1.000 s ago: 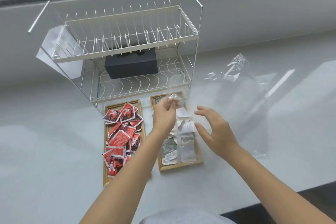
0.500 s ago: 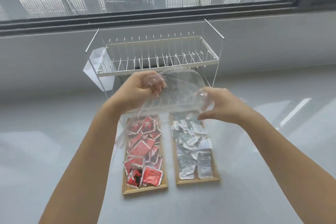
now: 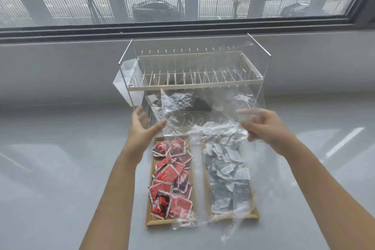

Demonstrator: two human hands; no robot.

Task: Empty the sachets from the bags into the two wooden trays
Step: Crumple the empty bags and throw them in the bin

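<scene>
The clear plastic bag (image 3: 203, 115) was stretched out flat between your hands above the far ends of the two trays, having been bunched close at your fingers half a second before. It appeared empty: no sachet showed inside it, only crinkled film with its lower edge trailing down over the trays. Your right hand (image 3: 267, 128) pinched the bag's right edge between thumb and fingers. Your left hand (image 3: 142, 128) was spread open, fingers loose, beside the bag's left corner; whether it touched the film could not be established. The left wooden tray (image 3: 149, 221) held red sachets (image 3: 169, 174) heaped along its length; the right wooden tray (image 3: 256, 215) held grey-green sachets (image 3: 225, 176). I judged the emptying complete, the bag awaiting disposal. Behind stood a wire dish rack (image 3: 192, 79) on the grey counter (image 3: 60, 168).
</scene>
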